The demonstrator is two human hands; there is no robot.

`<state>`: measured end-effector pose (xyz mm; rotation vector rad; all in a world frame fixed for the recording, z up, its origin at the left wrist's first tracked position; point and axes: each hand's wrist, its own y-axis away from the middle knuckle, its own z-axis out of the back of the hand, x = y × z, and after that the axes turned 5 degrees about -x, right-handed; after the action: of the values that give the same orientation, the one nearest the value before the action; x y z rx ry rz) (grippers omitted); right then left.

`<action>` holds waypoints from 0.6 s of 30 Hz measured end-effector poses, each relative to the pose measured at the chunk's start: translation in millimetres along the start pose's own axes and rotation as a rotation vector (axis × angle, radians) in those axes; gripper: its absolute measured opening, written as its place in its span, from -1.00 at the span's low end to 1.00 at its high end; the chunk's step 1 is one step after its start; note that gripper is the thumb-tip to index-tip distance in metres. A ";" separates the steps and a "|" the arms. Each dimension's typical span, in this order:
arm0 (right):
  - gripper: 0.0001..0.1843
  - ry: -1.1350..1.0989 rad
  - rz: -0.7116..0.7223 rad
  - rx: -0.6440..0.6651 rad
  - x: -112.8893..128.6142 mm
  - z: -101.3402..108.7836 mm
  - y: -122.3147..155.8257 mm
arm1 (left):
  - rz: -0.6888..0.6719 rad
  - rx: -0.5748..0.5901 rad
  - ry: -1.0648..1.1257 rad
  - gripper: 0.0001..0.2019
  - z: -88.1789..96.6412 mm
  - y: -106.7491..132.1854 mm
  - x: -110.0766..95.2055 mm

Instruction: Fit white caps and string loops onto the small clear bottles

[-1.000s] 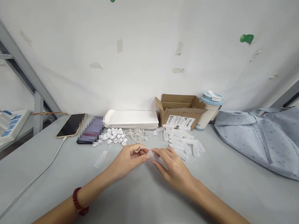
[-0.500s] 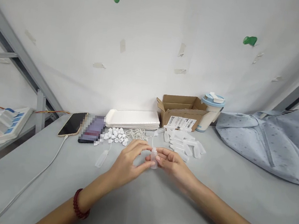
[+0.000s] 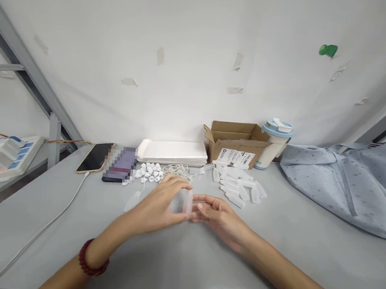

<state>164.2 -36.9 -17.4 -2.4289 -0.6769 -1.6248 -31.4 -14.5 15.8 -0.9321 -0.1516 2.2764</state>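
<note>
My left hand (image 3: 159, 206) is closed on a small translucent plastic bottle (image 3: 182, 202), pinched between thumb and fingers above the grey table (image 3: 271, 248). My right hand (image 3: 217, 215) lies just to its right, fingers stretched out and touching the bottle's side. Behind the hands lie a pile of white caps (image 3: 150, 172), a tangle of thin white loops (image 3: 179, 170) and several more translucent bottles (image 3: 239, 185). One more bottle (image 3: 132, 201) lies on the table left of my left hand.
A phone (image 3: 94, 157) with a charging cable (image 3: 42, 229), a dark card, a stack of white trays (image 3: 173, 151), an open cardboard box (image 3: 235, 142) and a lidded cup (image 3: 275, 138) stand along the wall. A blue bag (image 3: 350, 182) lies right. A power strip (image 3: 5, 154) sits far left.
My left hand has taken the bottle from between both hands and shifted slightly right over it. My right hand's fingers have loosened and straightened beside it.
</note>
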 end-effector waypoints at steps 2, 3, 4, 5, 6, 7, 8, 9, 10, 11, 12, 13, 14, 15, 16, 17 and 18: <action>-0.64 0.046 -0.010 -0.007 -0.7 0.0 1.4 | 0.113 0.042 -0.044 -0.58 18.1 3.0 6.5; -0.64 0.069 -0.012 -0.016 -1.0 0.1 1.9 | 0.172 0.073 -0.072 -0.57 27.4 5.2 10.5; -0.63 0.088 -0.014 -0.027 -1.2 0.4 2.1 | 0.239 0.115 -0.107 -0.56 36.2 7.6 14.6; -0.63 0.104 -0.016 -0.043 -1.3 0.7 2.2 | 0.323 0.172 -0.143 -0.54 44.1 10.0 18.5; -0.63 0.115 -0.021 -0.059 -1.3 1.1 2.2 | 0.396 0.221 -0.171 -0.54 50.7 12.2 21.7; -0.64 0.120 -0.030 -0.071 -1.2 1.5 2.0 | 0.450 0.265 -0.192 -0.54 55.9 13.9 24.2; -0.64 0.121 -0.039 -0.082 -1.0 1.9 1.8 | 0.491 0.304 -0.215 -0.55 59.7 15.0 25.9; -0.64 0.122 -0.048 -0.089 -0.7 2.2 1.7 | 0.517 0.340 -0.241 -0.56 62.2 15.4 26.8; -0.65 0.123 -0.057 -0.095 -0.4 2.4 1.6 | 0.533 0.371 -0.269 -0.56 63.5 15.3 27.2; -0.66 0.126 -0.064 -0.100 0.0 2.5 1.6 | 0.543 0.399 -0.300 -0.57 64.0 14.8 27.2; -0.66 0.130 -0.071 -0.105 0.4 2.6 1.6 | 0.548 0.424 -0.326 -0.58 63.9 14.0 27.2; -0.66 0.135 -0.077 -0.110 0.8 2.5 1.6 | 0.548 0.440 -0.346 -0.58 63.5 13.2 27.3; -0.67 0.140 -0.081 -0.115 1.2 2.5 1.6 | 0.544 0.453 -0.356 -0.58 63.0 12.3 27.7; -0.67 0.145 -0.084 -0.119 1.5 2.5 1.5 | 0.540 0.463 -0.361 -0.59 62.6 11.7 28.3; -0.67 0.150 -0.085 -0.122 1.7 2.5 1.3 | 0.540 0.471 -0.367 -0.59 62.4 11.2 29.1; -0.67 0.157 -0.084 -0.124 1.9 2.7 1.2 | 0.541 0.479 -0.375 -0.60 62.2 10.9 30.0; -0.68 0.165 -0.081 -0.127 2.2 3.0 0.9 | 0.545 0.487 -0.384 -0.60 62.2 10.7 31.0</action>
<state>167.8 -36.1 -16.6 -2.3436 -0.6727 -1.9300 -94.5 4.9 40.1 -0.2909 0.5336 2.7806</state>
